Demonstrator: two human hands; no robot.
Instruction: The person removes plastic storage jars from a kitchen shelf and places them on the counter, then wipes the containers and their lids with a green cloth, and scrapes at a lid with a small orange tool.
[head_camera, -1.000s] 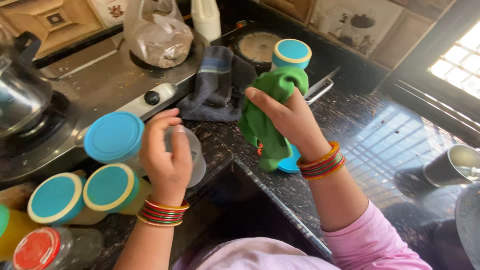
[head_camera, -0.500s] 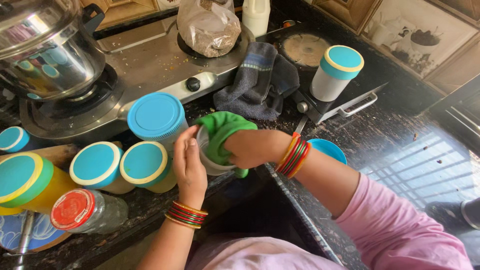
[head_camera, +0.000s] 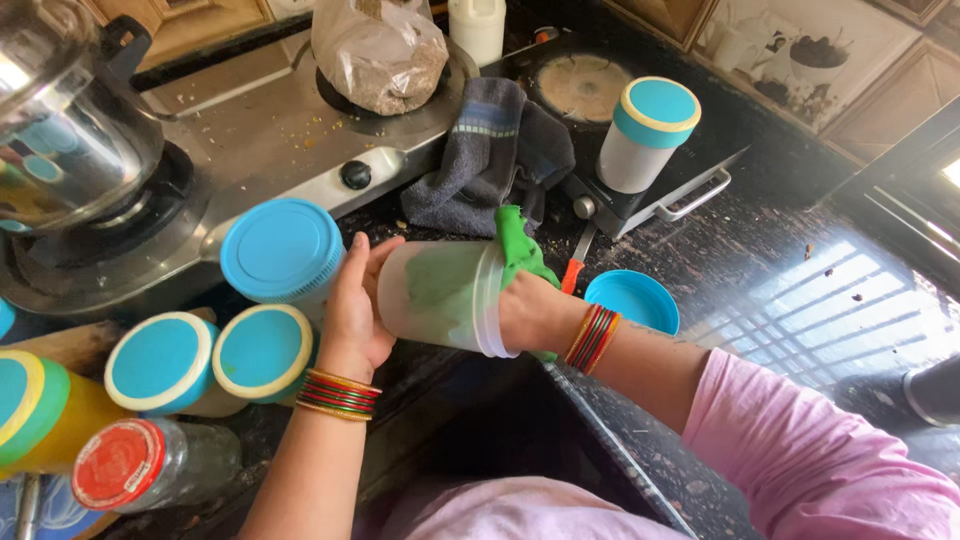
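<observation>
Near the middle of the frame your left hand (head_camera: 360, 310) cups the closed base of a translucent plastic jar (head_camera: 440, 297) held on its side above the edge of the dark worktop (head_camera: 780, 270), fingers spread and only lightly curled against it. Your right hand (head_camera: 530, 315) is pushed into the jar's mouth, wrapped in a green cloth (head_camera: 520, 250) that shows through the wall; how tightly those fingers are closed cannot be seen, since the jar and cloth hide them. The jar's blue lid (head_camera: 632, 300) lies on the worktop just right of your wrist, beside a small orange-handled knife (head_camera: 575, 268). The likely trouble is the grip: your left palm only braces the jar, so a hard twist of the cloth could spin it loose over the gap below the worktop edge. Your left forearm also passes close to the blue-lidded jars (head_camera: 262, 352) at lower left, and a jerk could topple one. The bangles (head_camera: 592, 338) on your right wrist could catch the jar's rim.
</observation>
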